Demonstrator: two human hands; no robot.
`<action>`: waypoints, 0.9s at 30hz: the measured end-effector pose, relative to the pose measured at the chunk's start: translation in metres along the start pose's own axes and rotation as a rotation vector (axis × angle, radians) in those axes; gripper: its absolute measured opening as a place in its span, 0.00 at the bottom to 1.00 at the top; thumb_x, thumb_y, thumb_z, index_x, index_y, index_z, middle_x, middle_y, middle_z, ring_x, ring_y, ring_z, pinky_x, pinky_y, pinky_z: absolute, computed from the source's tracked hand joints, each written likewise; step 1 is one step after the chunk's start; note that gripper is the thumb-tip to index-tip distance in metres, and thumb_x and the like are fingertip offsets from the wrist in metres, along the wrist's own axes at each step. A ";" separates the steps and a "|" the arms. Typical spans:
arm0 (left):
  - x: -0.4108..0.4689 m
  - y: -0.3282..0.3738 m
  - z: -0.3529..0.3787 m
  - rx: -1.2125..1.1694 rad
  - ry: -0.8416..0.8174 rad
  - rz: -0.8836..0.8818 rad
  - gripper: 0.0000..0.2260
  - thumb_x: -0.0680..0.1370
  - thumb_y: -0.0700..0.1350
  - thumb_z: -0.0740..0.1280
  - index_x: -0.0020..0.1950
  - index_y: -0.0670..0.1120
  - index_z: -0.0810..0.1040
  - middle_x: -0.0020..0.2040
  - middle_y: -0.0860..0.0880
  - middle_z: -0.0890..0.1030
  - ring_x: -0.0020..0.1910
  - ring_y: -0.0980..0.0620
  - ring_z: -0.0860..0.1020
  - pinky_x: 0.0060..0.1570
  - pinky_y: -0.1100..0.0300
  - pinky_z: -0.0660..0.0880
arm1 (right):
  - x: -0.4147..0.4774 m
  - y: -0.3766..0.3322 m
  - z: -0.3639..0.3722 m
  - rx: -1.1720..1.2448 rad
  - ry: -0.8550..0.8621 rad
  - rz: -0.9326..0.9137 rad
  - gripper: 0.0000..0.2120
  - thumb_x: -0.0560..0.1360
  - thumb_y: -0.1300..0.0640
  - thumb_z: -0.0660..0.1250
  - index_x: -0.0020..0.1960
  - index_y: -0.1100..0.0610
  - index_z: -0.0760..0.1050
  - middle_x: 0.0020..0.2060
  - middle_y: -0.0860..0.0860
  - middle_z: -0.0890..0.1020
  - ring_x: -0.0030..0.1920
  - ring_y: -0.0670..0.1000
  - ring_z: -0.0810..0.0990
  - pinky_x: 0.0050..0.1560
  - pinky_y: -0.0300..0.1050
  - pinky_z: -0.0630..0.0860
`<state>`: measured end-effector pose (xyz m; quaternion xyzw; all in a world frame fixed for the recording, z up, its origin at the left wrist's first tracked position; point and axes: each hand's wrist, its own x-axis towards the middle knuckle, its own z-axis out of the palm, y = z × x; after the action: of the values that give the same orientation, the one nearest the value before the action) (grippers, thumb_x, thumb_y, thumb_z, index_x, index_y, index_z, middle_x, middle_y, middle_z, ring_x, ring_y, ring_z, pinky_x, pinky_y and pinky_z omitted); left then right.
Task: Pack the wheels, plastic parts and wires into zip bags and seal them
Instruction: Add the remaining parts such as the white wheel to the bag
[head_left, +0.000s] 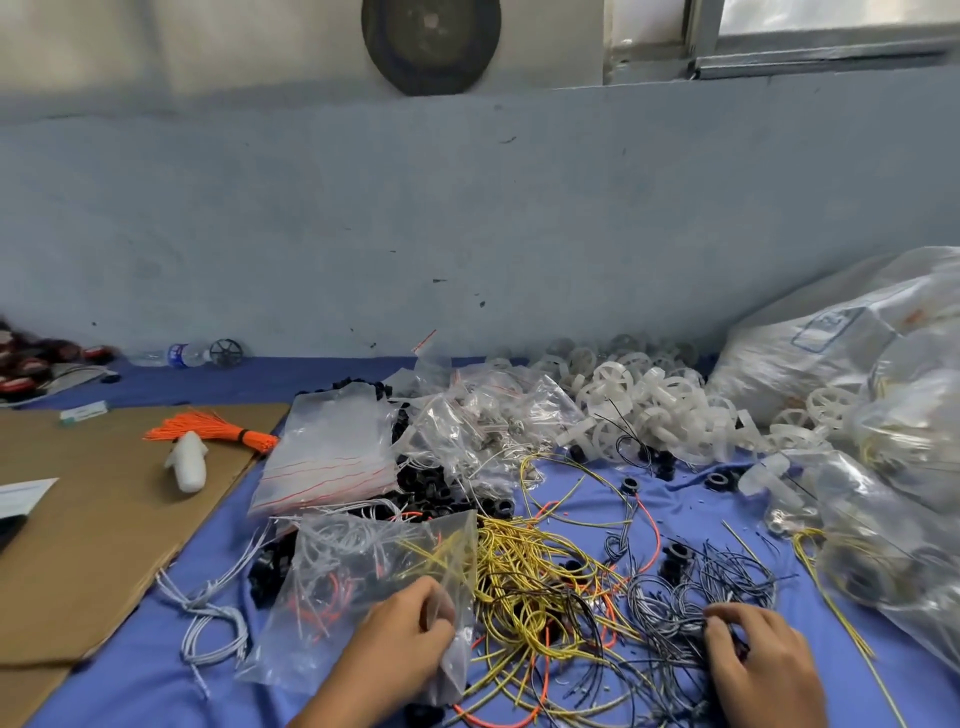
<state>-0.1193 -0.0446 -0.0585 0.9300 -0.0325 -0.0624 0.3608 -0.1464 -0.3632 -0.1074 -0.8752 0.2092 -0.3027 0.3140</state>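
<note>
Left hand (410, 639) pinches the zip bag (363, 582); right hand (753, 660) grasps grey wires (691, 587), fingertips hidden.

Clear crumpled zip bag (363, 582) lies near left with white and orange wires inside; left hand (410, 634) grips its right edge. Yellow wires (524, 566) tangled just right of it. Grey wires (675, 597) further right, gripped by right hand (753, 660). White wheels (649, 410) heaped far right. Black plastic parts (436, 488) piled mid, touching a flat stack of empty zip bags (332, 457). Loose white wires (208, 618) near left.

Blue-covered table (156, 680) under wires (524, 566), cardboard (88, 530).
</note>
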 end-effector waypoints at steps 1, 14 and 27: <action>-0.001 -0.001 -0.001 0.010 -0.015 -0.003 0.02 0.75 0.45 0.64 0.44 0.53 0.75 0.40 0.51 0.80 0.36 0.57 0.75 0.39 0.60 0.72 | 0.001 0.002 0.001 0.003 -0.009 0.004 0.09 0.68 0.69 0.74 0.41 0.56 0.83 0.42 0.58 0.82 0.48 0.64 0.75 0.51 0.59 0.75; -0.021 -0.002 0.000 -0.040 0.002 0.065 0.08 0.73 0.50 0.68 0.41 0.52 0.69 0.32 0.59 0.76 0.30 0.60 0.70 0.35 0.61 0.67 | -0.006 0.000 -0.003 -0.035 0.096 -0.053 0.03 0.72 0.62 0.70 0.43 0.59 0.83 0.42 0.61 0.83 0.47 0.65 0.76 0.51 0.58 0.73; -0.056 0.030 0.009 0.079 0.051 0.193 0.16 0.72 0.51 0.59 0.59 0.64 0.64 0.30 0.53 0.74 0.42 0.49 0.77 0.45 0.52 0.73 | -0.087 -0.124 -0.008 0.208 -0.609 -0.557 0.16 0.80 0.42 0.57 0.65 0.25 0.60 0.45 0.37 0.71 0.51 0.40 0.74 0.52 0.32 0.68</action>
<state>-0.1767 -0.0669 -0.0403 0.9372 -0.1154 -0.0025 0.3291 -0.1935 -0.2292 -0.0533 -0.9114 -0.1691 -0.1229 0.3544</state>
